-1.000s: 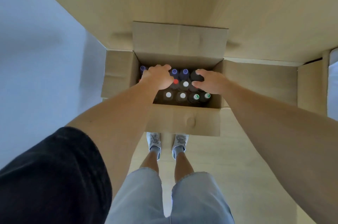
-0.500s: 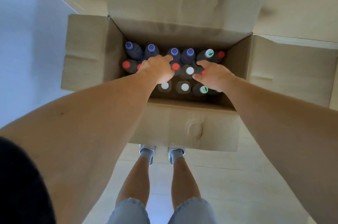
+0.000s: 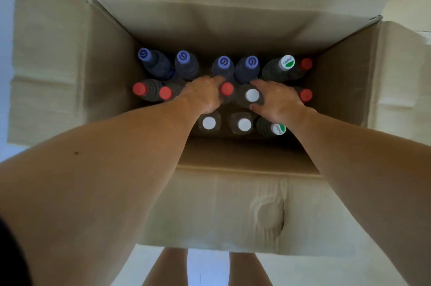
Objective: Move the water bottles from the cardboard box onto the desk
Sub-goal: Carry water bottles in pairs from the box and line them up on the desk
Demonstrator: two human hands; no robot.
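Head view: hands (image 3: 240, 96) among bottles (image 3: 251, 95); green-white cap (image 3: 287, 62) lettering blurred.

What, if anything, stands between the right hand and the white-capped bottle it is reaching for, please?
Nothing visible: the right hand is already at the white-capped bottle, fingers curling beside its cap. The cardboard box is open above it.
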